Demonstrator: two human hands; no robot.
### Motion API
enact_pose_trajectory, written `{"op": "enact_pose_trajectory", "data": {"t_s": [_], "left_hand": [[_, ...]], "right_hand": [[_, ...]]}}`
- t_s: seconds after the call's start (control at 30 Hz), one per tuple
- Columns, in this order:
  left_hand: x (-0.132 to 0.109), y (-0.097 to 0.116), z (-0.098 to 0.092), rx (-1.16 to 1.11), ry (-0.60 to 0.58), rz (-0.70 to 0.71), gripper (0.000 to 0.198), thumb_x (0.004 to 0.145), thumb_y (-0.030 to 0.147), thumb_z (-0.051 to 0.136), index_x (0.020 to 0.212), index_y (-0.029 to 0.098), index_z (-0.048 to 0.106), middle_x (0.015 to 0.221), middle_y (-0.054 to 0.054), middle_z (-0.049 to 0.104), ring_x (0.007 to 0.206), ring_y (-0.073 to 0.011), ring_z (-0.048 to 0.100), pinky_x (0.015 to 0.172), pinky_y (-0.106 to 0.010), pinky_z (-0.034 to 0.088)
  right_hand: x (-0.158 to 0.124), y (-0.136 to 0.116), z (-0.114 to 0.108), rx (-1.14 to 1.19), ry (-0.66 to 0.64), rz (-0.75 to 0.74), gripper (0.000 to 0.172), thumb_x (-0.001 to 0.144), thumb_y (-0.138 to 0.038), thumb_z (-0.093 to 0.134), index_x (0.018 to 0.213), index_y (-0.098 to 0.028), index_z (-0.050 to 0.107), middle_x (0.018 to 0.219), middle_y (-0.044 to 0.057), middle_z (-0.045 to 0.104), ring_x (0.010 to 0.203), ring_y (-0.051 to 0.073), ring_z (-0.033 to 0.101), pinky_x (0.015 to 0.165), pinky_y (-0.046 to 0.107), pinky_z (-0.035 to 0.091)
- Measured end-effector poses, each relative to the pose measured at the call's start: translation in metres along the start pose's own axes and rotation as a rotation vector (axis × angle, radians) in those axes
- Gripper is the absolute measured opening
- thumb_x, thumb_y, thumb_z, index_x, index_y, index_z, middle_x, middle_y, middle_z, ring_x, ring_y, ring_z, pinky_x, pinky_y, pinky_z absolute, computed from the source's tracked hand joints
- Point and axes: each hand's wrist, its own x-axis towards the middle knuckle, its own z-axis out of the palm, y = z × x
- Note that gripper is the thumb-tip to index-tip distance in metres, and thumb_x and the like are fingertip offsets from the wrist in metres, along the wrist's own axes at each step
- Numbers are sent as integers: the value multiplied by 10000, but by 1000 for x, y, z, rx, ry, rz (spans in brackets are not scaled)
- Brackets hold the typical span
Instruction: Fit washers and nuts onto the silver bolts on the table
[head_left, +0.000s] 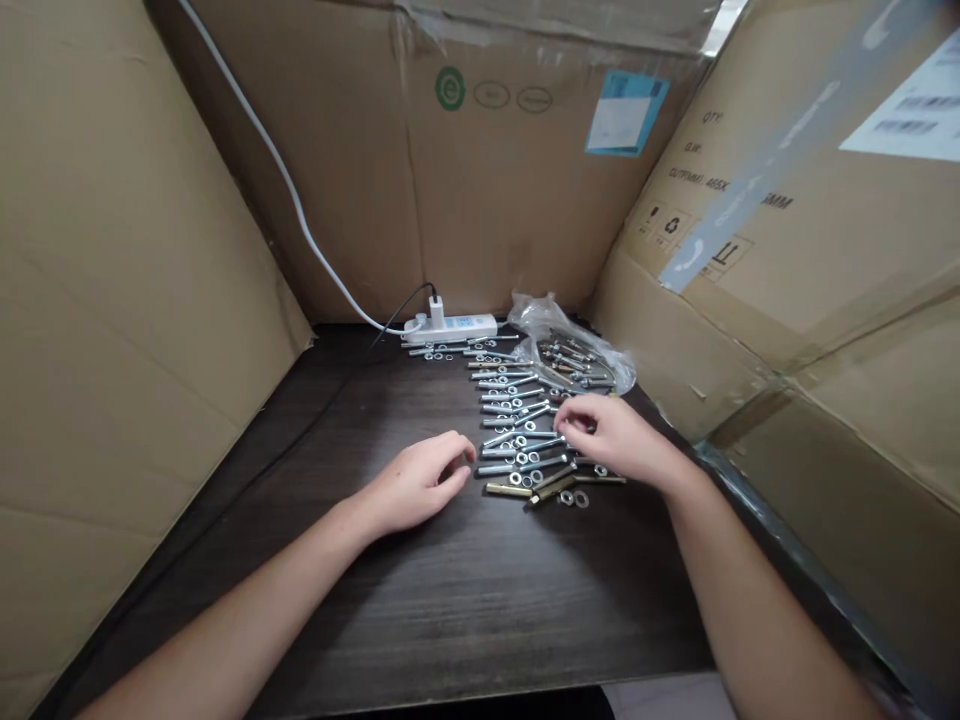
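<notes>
My left hand (424,480) hovers over or rests on the dark table, just left of the rows of metal parts. Its fingers are loosely curled, thumb and forefinger a little apart, with nothing visible between them. My right hand (619,435) reaches over the right ends of the rows. Its fingers are bent together toward the thumb, and whatever they hold is hidden. Long silver expansion bolts (495,469) lie in rows with nuts (515,479) and washers (581,499) among them. Nearest me are brass-coloured sleeves (508,490).
A clear plastic bag (622,365) with more bolts lies behind my right hand. At the back stands a white power strip (472,326) with a plug and a white cable (289,185). A black cable (322,408) crosses the table. Cardboard walls (495,200) enclose three sides.
</notes>
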Motion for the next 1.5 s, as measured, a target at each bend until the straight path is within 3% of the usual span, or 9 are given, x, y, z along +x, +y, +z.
{"op": "enact_pose_trajectory", "data": {"t_s": [0.1,0.2,0.47,0.7,0.83,0.97,1.5], "left_hand": [[0,10,6,33,-4,71,131,891,207,412,951,213,528,897,-14,564,809,-151,538,739,-269,419],[3,20,12,84,-42,72,134,886,230,440,987,216,527,943,-29,558,836,-165,541,748,-282,422],[19,34,17,269,-166,44,49,866,230,489,890,206,524,956,-25,543,797,-167,544,668,-286,404],[15,30,22,280,-126,65,68,890,231,460,884,207,523,924,-26,541,778,-167,536,679,-298,396],[12,28,22,244,-119,62,57,888,230,472,876,210,524,914,-16,538,761,-162,523,679,-296,391],[11,27,22,240,-109,58,49,886,235,479,875,211,519,902,-11,532,747,-161,516,674,-296,385],[11,24,24,236,-89,42,44,869,229,482,848,202,509,895,-9,527,733,-157,527,650,-292,402]], "right_hand": [[-20,-16,3,28,-253,-43,125,710,-166,561,785,-206,653,759,2,635,702,155,553,636,246,395],[-25,-19,9,-33,-311,-52,176,662,-129,597,806,-223,636,814,11,636,791,181,555,678,255,390],[-23,-24,29,-197,-245,-62,90,717,-132,580,721,-213,617,733,45,633,757,211,564,674,292,369],[-22,-18,24,-74,-235,-119,140,689,-130,592,789,-217,639,787,26,633,762,182,555,675,266,377],[-22,-3,16,-108,-187,-35,221,679,-88,550,804,-228,666,784,18,636,736,170,551,649,257,373],[-22,6,18,-166,-213,-3,193,691,-124,569,794,-239,684,766,18,654,692,168,558,616,259,361],[-17,5,19,-126,-233,11,159,687,-127,568,771,-214,671,714,-3,619,621,128,514,565,227,323]]}}
